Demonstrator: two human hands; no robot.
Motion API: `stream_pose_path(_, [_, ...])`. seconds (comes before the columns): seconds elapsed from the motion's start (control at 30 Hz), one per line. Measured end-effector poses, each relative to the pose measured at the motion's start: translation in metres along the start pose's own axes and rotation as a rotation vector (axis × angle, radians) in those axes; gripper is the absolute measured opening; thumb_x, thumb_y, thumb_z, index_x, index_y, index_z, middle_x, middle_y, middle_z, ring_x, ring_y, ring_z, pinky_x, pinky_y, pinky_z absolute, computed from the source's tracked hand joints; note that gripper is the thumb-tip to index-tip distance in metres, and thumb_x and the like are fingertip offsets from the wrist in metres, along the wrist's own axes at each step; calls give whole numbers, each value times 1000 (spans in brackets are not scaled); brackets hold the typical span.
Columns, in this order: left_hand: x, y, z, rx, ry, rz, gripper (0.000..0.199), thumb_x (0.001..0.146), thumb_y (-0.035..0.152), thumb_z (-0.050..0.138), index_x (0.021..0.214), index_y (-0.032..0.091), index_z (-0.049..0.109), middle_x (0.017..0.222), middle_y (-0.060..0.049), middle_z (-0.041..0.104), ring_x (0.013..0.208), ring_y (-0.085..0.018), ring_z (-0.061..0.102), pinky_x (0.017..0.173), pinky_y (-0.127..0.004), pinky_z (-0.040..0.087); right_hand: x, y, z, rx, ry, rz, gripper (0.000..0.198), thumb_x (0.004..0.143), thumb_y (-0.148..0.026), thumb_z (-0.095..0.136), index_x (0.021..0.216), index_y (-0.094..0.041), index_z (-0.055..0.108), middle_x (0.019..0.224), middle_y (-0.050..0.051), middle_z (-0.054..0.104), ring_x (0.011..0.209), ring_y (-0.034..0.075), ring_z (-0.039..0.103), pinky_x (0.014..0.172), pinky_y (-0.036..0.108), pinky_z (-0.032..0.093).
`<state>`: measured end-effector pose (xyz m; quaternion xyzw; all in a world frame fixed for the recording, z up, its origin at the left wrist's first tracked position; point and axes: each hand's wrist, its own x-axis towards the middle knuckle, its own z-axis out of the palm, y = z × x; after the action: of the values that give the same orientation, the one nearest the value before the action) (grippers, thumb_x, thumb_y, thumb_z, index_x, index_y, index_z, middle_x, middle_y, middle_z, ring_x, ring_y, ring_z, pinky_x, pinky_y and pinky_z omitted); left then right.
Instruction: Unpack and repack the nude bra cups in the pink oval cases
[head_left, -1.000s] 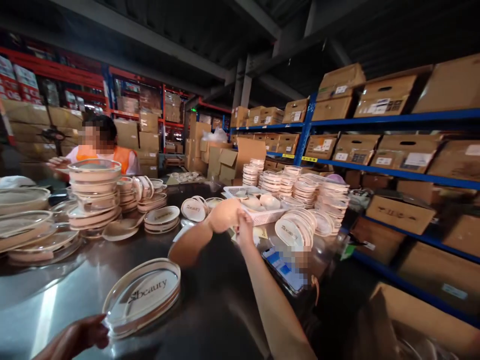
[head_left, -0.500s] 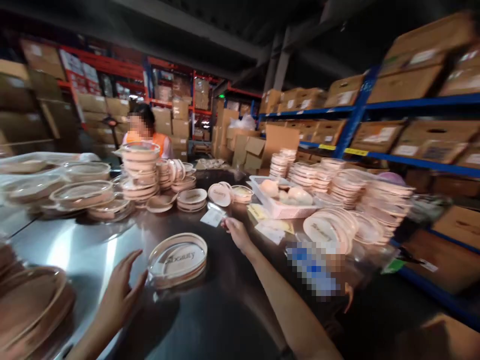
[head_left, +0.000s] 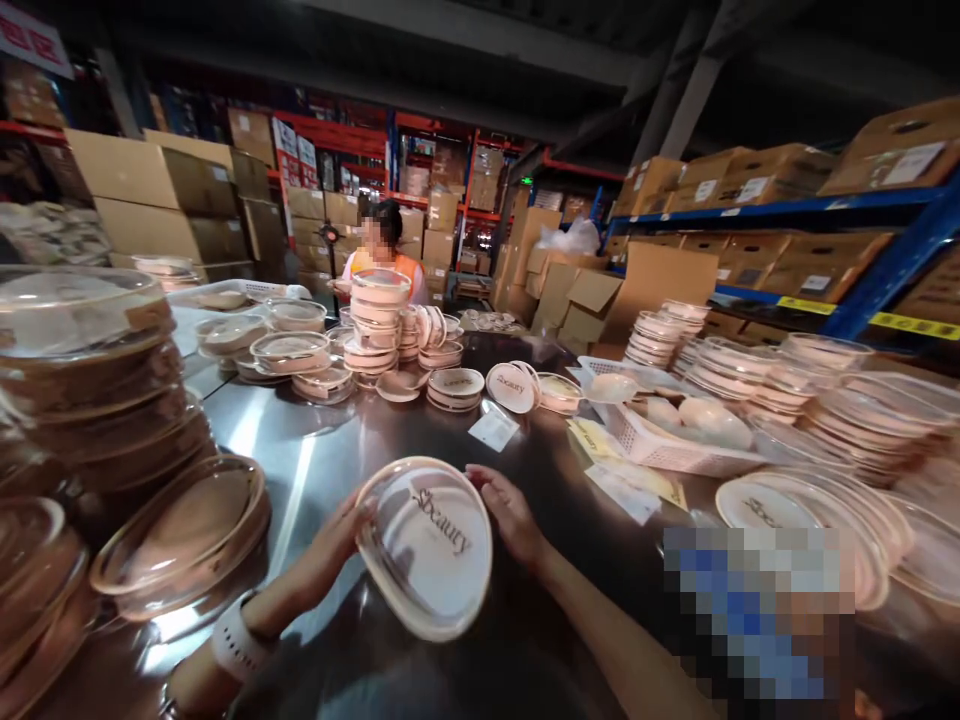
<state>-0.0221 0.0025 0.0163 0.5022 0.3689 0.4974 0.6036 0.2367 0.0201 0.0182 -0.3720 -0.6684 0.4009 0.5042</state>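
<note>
A round pale-pink box [head_left: 442, 560] with a clear lid, lettered "beauty" on its face, is tilted up off the metal table in front of me. My left hand [head_left: 334, 550] grips its left edge, with some fingertips hidden behind the rim. At the upper right rim, the fingers of my right hand [head_left: 514, 520] are curled against the box. A small clear packet [head_left: 494, 428] lies on the table beyond the box. Behind that packet, similar round boxes [head_left: 454, 385] are stacked, and one lettered lid [head_left: 511, 387] leans on its edge.
Tall stacks of lidded boxes [head_left: 180, 540] stand close on the left. To the right are a white plastic basket [head_left: 675, 450] with round items, yellow and white papers [head_left: 622, 490], and more stacks [head_left: 757, 380]. A person [head_left: 386, 250] in an orange vest is across the table [head_left: 300, 440].
My right hand has left the small packet and come back to the box. My left hand has closed on the box, which is now raised and tilted. The view has turned left.
</note>
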Motion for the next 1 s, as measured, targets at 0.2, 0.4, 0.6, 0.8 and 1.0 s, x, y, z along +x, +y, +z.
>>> stream_pose_path(0.2, [-2, -2, 6, 157, -103, 4, 50, 85, 56, 57, 115, 19, 71, 125, -11, 68, 124, -33, 55, 115, -49, 33, -4, -12, 8, -196, -422, -97, 46, 100, -51, 38, 123, -21, 65, 125, 12, 63, 118, 22, 57, 104, 38, 42])
stream_pose_path(0.4, [-6, 1, 9, 152, -142, -58, 48, 83, 55, 60, 109, 17, 75, 117, -12, 70, 119, -34, 56, 110, -46, 38, -4, -2, 8, -268, -480, -105, 45, 102, -49, 35, 119, -20, 64, 113, 11, 62, 105, 21, 59, 95, 37, 46])
stream_pose_path(0.6, [-9, -3, 16, 35, -128, -32, 45, 79, 53, 67, 99, 14, 76, 105, -12, 73, 103, -32, 63, 100, -44, 47, -6, -1, 6, -195, -503, 37, 48, 97, -59, 40, 116, -22, 64, 110, 11, 65, 103, 24, 61, 93, 39, 48])
stream_pose_path(0.8, [-3, 3, 18, -362, 284, 179, 61, 83, 57, 62, 136, 32, 45, 141, -5, 55, 129, -27, 50, 107, -43, 45, -8, 2, 13, 457, -189, 514, 57, 79, -64, 66, 119, -24, 61, 105, 12, 69, 79, 24, 69, 68, 39, 55])
stream_pose_path(1.0, [-20, -3, 42, -395, -6, 74, 91, 51, 34, 93, 133, 29, 52, 140, -9, 58, 133, -35, 48, 111, -45, 44, -30, -12, 30, 659, -474, 646, 48, 72, -53, 79, 102, -17, 70, 97, 9, 70, 78, 17, 69, 72, 30, 55])
